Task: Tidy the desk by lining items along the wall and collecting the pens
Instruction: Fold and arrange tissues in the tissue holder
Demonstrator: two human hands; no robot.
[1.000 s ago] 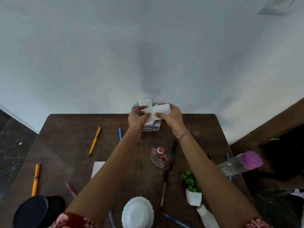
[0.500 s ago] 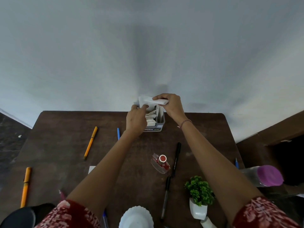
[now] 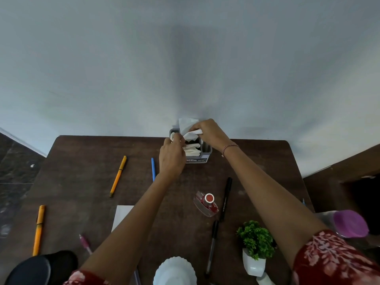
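The grey holder (image 3: 206, 154) stood at the desk's (image 3: 82, 171) far edge, against the wall, with folded white slips packed inside. The right hand (image 3: 209, 134) pinched a white paper (image 3: 187, 124) just above it; the left hand (image 3: 171, 159) gripped the holder's left rim with curled fingers. Pens lay scattered nearer the person: a blue pen (image 3: 153, 168) just beside the left wrist, an orange pen (image 3: 118, 175) farther left, another orange one (image 3: 39, 229) near the left edge, and two black pens (image 3: 225, 198) by a tipped red-capped bottle (image 3: 207, 203). A small potted plant (image 3: 256, 239) stood to the right.
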